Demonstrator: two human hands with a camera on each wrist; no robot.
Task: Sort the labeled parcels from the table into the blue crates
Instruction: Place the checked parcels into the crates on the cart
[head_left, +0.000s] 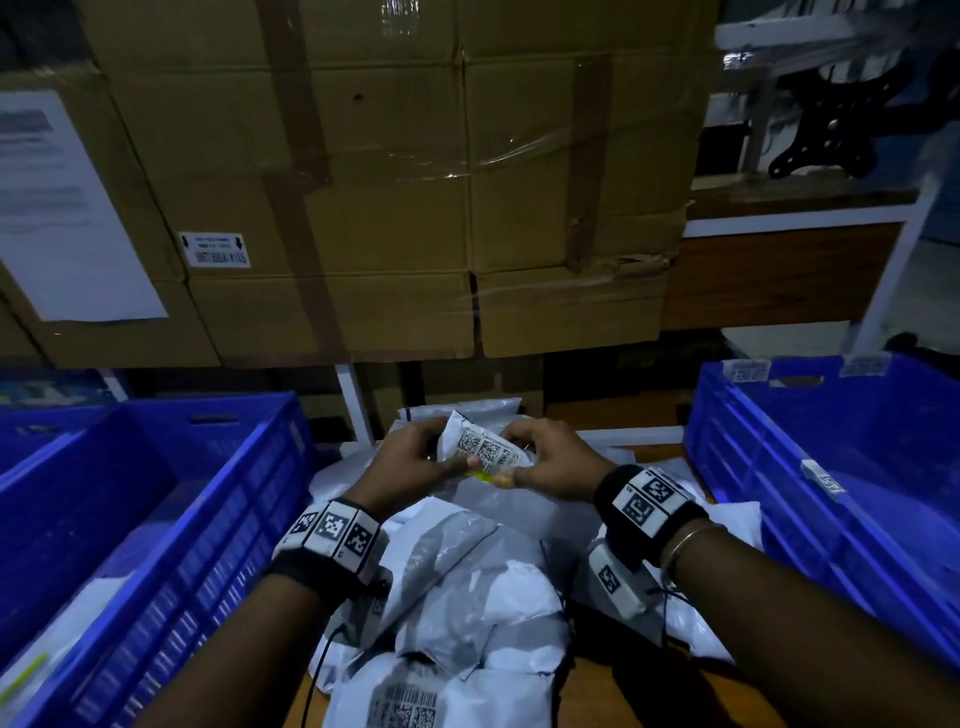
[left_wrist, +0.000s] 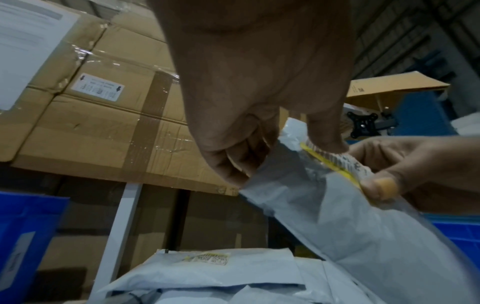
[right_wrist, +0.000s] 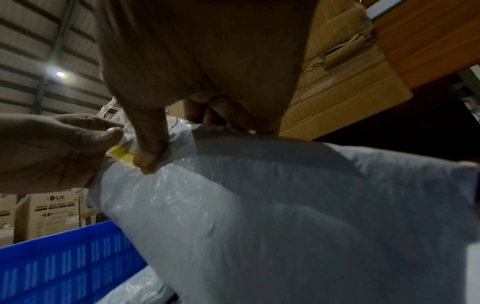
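Both hands hold up one grey plastic parcel (head_left: 480, 447) above the pile, its white coded label facing me. My left hand (head_left: 410, 457) pinches its left edge, thumb on the label and fingers behind. My right hand (head_left: 545, 457) pinches the right edge beside a yellow strip. In the left wrist view the parcel (left_wrist: 363, 236) hangs down from the left hand (left_wrist: 259, 115). In the right wrist view the parcel (right_wrist: 259, 216) fills the frame below the right hand (right_wrist: 202, 61). More grey labeled parcels (head_left: 467, 597) lie heaped on the table. Blue crates stand at the left (head_left: 156, 467) and right (head_left: 831, 467).
Taped cardboard boxes (head_left: 389, 182) are stacked on a rack straight ahead, close behind the pile. The left crate holds a pale bag (head_left: 67, 634). A white rack post (head_left: 353, 405) rises behind the parcels. The brown tabletop (head_left: 675, 691) shows near me.
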